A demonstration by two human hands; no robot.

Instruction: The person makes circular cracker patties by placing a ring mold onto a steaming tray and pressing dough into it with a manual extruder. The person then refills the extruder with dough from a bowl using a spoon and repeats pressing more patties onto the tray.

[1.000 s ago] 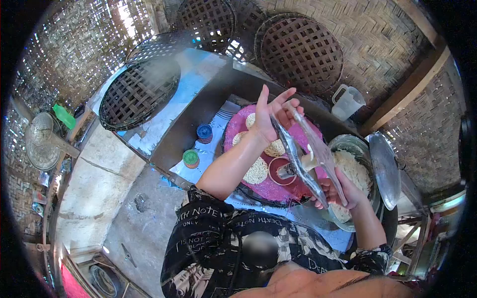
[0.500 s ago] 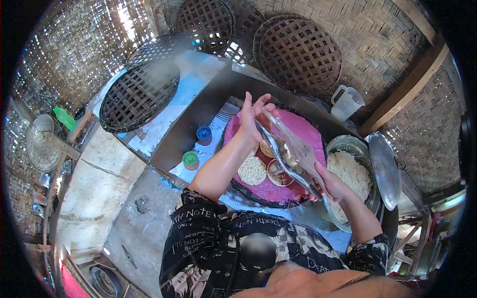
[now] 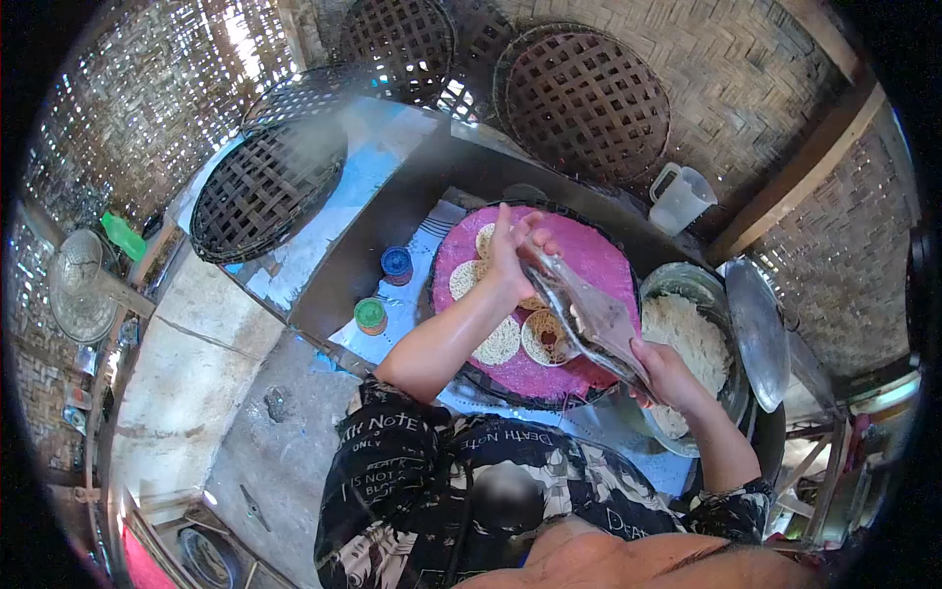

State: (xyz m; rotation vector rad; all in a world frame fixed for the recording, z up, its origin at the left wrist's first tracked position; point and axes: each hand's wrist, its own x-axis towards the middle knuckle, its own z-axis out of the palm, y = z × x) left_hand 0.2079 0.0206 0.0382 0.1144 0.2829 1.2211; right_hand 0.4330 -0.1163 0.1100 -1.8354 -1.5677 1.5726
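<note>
Both hands hold a long, flat, greyish thing (image 3: 601,312) with a shiny dark edge; its exact kind I cannot make out. My left hand (image 3: 512,257) has its palm and fingers around the upper end, thumb pointing up. My right hand (image 3: 669,373) is closed round the lower end. The thing is tilted above a round tray with a pink cover (image 3: 599,245). Whitish lattice discs (image 3: 497,342) lie on that cover, beside a pale-rimmed round piece with a brown middle (image 3: 547,339). Part of the tray is hidden by my hands and forearm.
To the right stands a basin of white, doughy food (image 3: 689,329), with a metal lid (image 3: 758,334) leaning beside it. Blue (image 3: 396,263) and green (image 3: 370,314) lidded jars are at left. Woven trays (image 3: 270,191) and a clear plastic jug (image 3: 681,199) sit farther back.
The flat grey thing has turned in my hands, and less of the pale material inside it shows. More discs on the pink cover are visible. The view has shifted slightly.
</note>
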